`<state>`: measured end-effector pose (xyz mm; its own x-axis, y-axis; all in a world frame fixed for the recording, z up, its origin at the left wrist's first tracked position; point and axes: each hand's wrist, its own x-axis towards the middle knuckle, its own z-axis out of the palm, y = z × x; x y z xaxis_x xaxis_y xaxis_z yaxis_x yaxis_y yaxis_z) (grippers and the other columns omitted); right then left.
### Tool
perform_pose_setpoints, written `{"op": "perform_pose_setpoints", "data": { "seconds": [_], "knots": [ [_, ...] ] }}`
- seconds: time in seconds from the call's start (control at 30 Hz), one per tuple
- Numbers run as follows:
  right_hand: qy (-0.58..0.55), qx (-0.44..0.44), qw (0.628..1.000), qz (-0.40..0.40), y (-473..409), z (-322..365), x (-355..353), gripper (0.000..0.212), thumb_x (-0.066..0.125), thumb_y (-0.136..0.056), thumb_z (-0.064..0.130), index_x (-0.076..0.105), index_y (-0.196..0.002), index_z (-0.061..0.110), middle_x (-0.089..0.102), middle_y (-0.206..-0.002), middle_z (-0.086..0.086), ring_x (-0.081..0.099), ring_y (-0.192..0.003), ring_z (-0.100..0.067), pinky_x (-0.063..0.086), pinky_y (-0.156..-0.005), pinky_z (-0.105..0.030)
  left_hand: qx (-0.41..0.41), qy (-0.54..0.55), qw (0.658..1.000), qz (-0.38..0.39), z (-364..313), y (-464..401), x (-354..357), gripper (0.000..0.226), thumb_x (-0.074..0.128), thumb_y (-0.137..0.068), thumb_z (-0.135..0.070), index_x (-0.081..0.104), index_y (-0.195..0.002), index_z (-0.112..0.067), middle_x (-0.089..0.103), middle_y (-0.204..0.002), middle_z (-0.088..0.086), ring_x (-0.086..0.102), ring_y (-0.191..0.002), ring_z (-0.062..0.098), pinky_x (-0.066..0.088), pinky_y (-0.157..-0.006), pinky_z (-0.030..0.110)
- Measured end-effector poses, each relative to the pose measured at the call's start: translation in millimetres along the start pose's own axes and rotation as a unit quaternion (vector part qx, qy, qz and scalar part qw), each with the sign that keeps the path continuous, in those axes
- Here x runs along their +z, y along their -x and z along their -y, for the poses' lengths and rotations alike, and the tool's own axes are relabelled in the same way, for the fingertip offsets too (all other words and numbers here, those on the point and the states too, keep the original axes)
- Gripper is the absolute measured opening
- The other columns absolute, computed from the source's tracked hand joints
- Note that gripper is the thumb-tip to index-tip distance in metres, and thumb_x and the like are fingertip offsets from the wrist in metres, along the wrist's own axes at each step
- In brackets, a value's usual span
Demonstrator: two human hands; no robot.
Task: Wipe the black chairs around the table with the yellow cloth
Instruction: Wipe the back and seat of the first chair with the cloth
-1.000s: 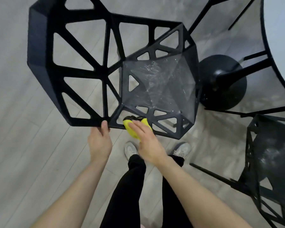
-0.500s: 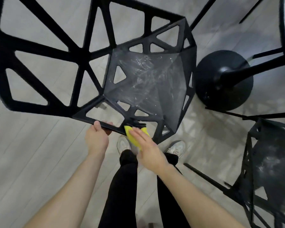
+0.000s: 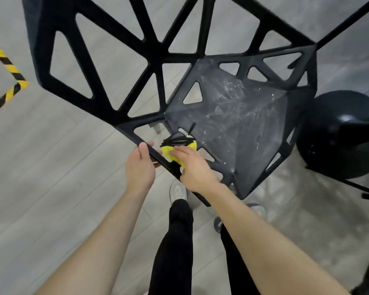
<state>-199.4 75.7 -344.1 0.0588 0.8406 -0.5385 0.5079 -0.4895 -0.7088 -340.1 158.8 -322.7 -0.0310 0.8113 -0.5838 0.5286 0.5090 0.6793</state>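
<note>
Your left hand grips the near edge bar of the black chair, thumb laid along the top of the bar and fingers curled under it. Just to its right, your right hand presses the yellow cloth against the same front edge of the seat — the fingers lie across the cloth and curl over it, so the cloth is held between hand and chair frame. Only part of the cloth shows; the rest is covered by your fingers and by thin black strands lying across its far side.

The chair's open lattice backrest extends beyond and to the left of your hands. The solid seat panel lies just beyond your right hand and carries pale smears and scratch-like marks across its surface.

Further right of your right hand stands the round black pedestal base of the desk — well apart from the cloth. Far to the left of your left hand, yellow-and-black hazard tape marks the grey plank floor. Below your hands, your legs in black trousers and a light shoe are visible.
</note>
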Motion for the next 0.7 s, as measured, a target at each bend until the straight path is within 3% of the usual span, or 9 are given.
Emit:
{"op": "perform_pose_setpoints", "data": {
  "seconds": [0.1, 0.17, 0.27, 0.33, 0.4, 0.47, 0.57, 0.63, 0.7],
  "knots": [
    [-0.017, 0.047, 0.998, -0.026, 35.3, -11.5, -13.0, 0.066, 0.063, -0.086, 0.010, 0.059, -0.150, 0.027, 0.058, -0.153, 0.003, 0.051, -0.141, -0.025, 0.043, -0.117, -0.039, 0.022, 0.017, 1.000, -0.008, -4.0, 4.0, -2.0, 0.034, 0.030, -0.117, -0.040, 0.064, -0.115, -0.038, 0.078, -0.103, 0.003, 0.076, -0.101, 0.020, 0.065, -0.093, 0.050],
    [-0.051, 0.099, 0.993, -0.031, 50.3, -11.1, -32.3, 0.048, 0.057, -0.091, 0.024, 0.070, -0.136, 0.029, 0.072, -0.133, 0.002, 0.064, -0.124, -0.027, 0.051, -0.106, -0.040, 0.034, 0.051, 0.997, -0.044, -17.0, -1.6, -5.3, 0.029, 0.029, -0.116, -0.047, 0.057, -0.109, -0.040, 0.075, -0.105, -0.004, 0.075, -0.103, 0.018, 0.063, -0.095, 0.053],
    [-0.103, 0.148, 0.980, -0.078, 24.5, 1.4, -55.7, 0.045, 0.052, -0.090, 0.009, 0.075, -0.125, 0.025, 0.078, -0.113, -0.005, 0.070, -0.109, -0.030, 0.057, -0.096, -0.042, 0.078, 0.088, 0.988, -0.104, -40.3, -20.2, -5.9, 0.043, 0.028, -0.116, -0.051, 0.051, -0.146, -0.032, 0.066, -0.109, -0.030, 0.070, -0.096, -0.008, 0.062, -0.099, 0.045],
    [-0.148, 0.142, 0.972, -0.117, -23.4, 18.1, -62.3, 0.053, 0.056, -0.088, 0.009, 0.070, -0.133, 0.033, 0.076, -0.113, 0.000, 0.070, -0.108, -0.025, 0.059, -0.094, -0.041, 0.114, 0.099, 0.979, -0.137, -48.5, -31.3, -0.4, 0.050, 0.026, -0.119, -0.040, 0.034, -0.166, -0.025, 0.051, -0.113, -0.043, 0.062, -0.089, -0.023, 0.063, -0.094, 0.038],
    [-0.127, 0.090, 0.982, -0.103, -72.6, 36.4, -58.9, 0.059, 0.065, -0.085, 0.012, 0.064, -0.140, 0.033, 0.071, -0.120, 0.002, 0.066, -0.108, -0.022, 0.056, -0.094, -0.035, 0.145, 0.104, 0.967, -0.182, -44.4, -39.6, 5.6, 0.050, 0.027, -0.119, -0.035, 0.035, -0.166, -0.019, 0.054, -0.116, -0.036, 0.064, -0.093, -0.015, 0.066, -0.088, 0.041],
    [-0.024, 0.028, 0.996, -0.078, -97.4, 42.6, -43.9, 0.057, 0.067, -0.088, 0.009, 0.062, -0.144, 0.019, 0.068, -0.127, -0.007, 0.061, -0.114, -0.030, 0.047, -0.099, -0.035, 0.166, 0.103, 0.957, -0.214, -34.6, -46.4, 9.8, 0.049, 0.029, -0.118, -0.034, 0.040, -0.163, -0.017, 0.060, -0.112, -0.030, 0.068, -0.094, -0.001, 0.068, -0.082, 0.044],
    [0.056, 0.005, 0.998, -0.040, -76.5, 19.6, -32.5, 0.062, 0.064, -0.085, 0.002, 0.063, -0.144, 0.019, 0.065, -0.139, -0.009, 0.056, -0.128, -0.037, 0.040, -0.110, -0.035, 0.173, 0.088, 0.954, -0.227, -31.4, -47.7, 8.9, 0.051, 0.029, -0.117, -0.034, 0.040, -0.163, -0.014, 0.065, -0.116, -0.020, 0.071, -0.093, 0.002, 0.068, -0.081, 0.045],
    [0.105, -0.002, 0.994, 0.028, -45.4, 4.9, -33.0, 0.075, 0.063, -0.078, 0.002, 0.058, -0.150, 0.024, 0.058, -0.152, -0.006, 0.051, -0.141, -0.031, 0.028, -0.117, -0.025, 0.170, 0.084, 0.957, -0.219, -34.0, -43.9, 11.3, 0.049, 0.030, -0.118, -0.030, 0.039, -0.164, -0.012, 0.062, -0.113, -0.033, 0.069, -0.089, -0.006, 0.068, -0.081, 0.047],
    [0.104, 0.029, 0.992, 0.070, -42.6, 2.6, -41.2, 0.067, 0.058, -0.080, 0.006, 0.064, -0.143, 0.027, 0.066, -0.142, -0.005, 0.057, -0.133, -0.032, 0.039, -0.116, -0.032, 0.161, 0.084, 0.958, -0.221, -35.6, -41.1, 13.4, 0.048, 0.030, -0.119, -0.028, 0.039, -0.163, -0.011, 0.057, -0.110, -0.041, 0.067, -0.083, -0.011, 0.067, -0.081, 0.049]
  ]
}}
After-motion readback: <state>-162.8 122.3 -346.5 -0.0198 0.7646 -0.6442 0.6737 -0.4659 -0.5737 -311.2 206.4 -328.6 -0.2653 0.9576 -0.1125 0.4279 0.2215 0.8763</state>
